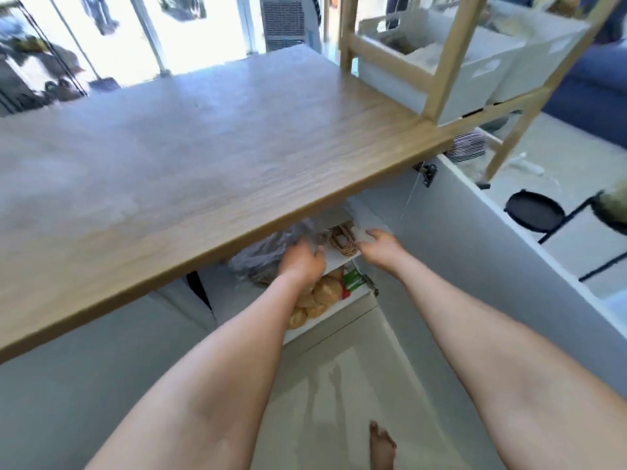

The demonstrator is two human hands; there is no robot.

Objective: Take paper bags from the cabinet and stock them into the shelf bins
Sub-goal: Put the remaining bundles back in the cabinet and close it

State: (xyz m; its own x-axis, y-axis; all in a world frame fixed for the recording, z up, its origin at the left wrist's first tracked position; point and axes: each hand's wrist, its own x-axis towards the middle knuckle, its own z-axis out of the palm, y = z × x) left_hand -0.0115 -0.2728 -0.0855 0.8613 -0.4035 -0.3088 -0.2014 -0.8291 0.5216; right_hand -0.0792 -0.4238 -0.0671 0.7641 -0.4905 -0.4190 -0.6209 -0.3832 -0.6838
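Head view: in the middle of the frame, under the worktop [210, 157], both hands are reached into the cabinet [441, 239]. The bags [342, 240] lie on its upper shelf. The left hand [302, 259] and right hand [380, 247] are beside them, fingers loosely apart, nothing clamped yet. This looks like the taking step. Next the bags must be gripped and carried to the bins [475, 62], upper right.

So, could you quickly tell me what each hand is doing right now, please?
Left hand: inside the cabinet, grip cannot be told.
Right hand: on white paper bags, grip unclear.

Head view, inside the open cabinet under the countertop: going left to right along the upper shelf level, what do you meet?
Crumpled grey plastic bag → left hand → coil of tan twine or handles → right hand → open white cabinet door.
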